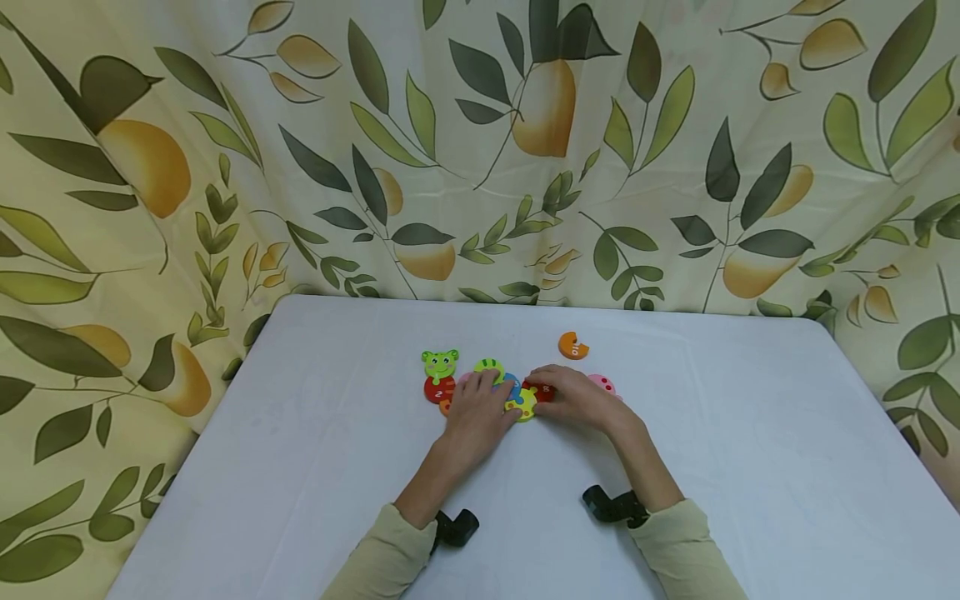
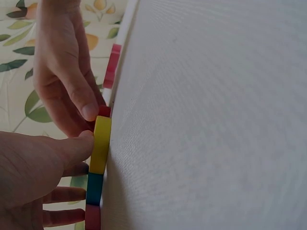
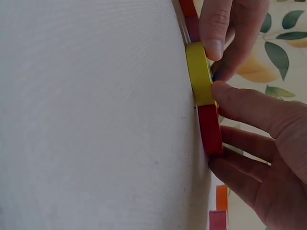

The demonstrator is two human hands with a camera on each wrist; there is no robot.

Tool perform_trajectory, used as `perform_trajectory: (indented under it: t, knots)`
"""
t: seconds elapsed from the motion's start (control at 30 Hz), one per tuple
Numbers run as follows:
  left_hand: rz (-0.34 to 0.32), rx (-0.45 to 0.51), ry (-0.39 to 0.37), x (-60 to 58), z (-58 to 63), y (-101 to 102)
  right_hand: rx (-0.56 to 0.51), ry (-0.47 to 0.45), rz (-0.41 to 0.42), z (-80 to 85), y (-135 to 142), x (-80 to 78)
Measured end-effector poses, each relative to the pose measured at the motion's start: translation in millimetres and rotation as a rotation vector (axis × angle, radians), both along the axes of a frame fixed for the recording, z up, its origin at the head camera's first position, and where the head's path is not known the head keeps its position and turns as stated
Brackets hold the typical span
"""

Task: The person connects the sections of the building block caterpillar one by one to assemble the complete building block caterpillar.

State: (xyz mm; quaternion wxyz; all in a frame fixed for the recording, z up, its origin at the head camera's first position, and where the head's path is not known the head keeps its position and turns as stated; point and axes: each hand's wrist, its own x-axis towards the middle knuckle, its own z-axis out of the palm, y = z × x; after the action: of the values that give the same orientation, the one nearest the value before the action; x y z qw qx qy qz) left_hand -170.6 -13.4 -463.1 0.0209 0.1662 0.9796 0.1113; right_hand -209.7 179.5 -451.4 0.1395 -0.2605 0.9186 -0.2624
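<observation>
A row of coloured, numbered wooden puzzle pieces forms a caterpillar, with a green smiling head piece (image 1: 439, 363) at its left end. My left hand (image 1: 477, 417) rests over the middle of the row, covering some pieces. Its fingers reach across them and its thumb touches the yellow piece (image 2: 101, 146). At the right end, my right hand (image 1: 581, 398) holds a red piece (image 3: 210, 130) set against the yellow one. The right thumb lies at the top edge of the yellow piece, while the other fingers curl around the red piece's far side.
An orange piece (image 1: 573, 346) with a notch lies behind the right hand. A pink spotted piece (image 1: 602, 383) is just right of that hand, partly hidden by it. The white table (image 1: 285, 467) ends at a leaf-patterned curtain (image 1: 480, 225).
</observation>
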Motion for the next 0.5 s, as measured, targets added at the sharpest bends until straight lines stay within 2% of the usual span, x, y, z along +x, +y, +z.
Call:
perform_trajectory:
  t: [0.2, 0.4, 0.5]
  knots:
    - [0.003, -0.018, -0.004, 0.4, 0.2, 1.7, -0.038, 0.004, -0.050, 10.5, 8.3, 1.5]
    - [0.008, -0.027, -0.009, 0.8, -0.7, 2.2, -0.091, 0.015, -0.128, 21.6, 32.4, 0.5]
    - [0.004, -0.029, -0.007, 1.4, -1.0, 1.5, -0.105, -0.013, -0.164, 23.8, 44.9, -0.4]
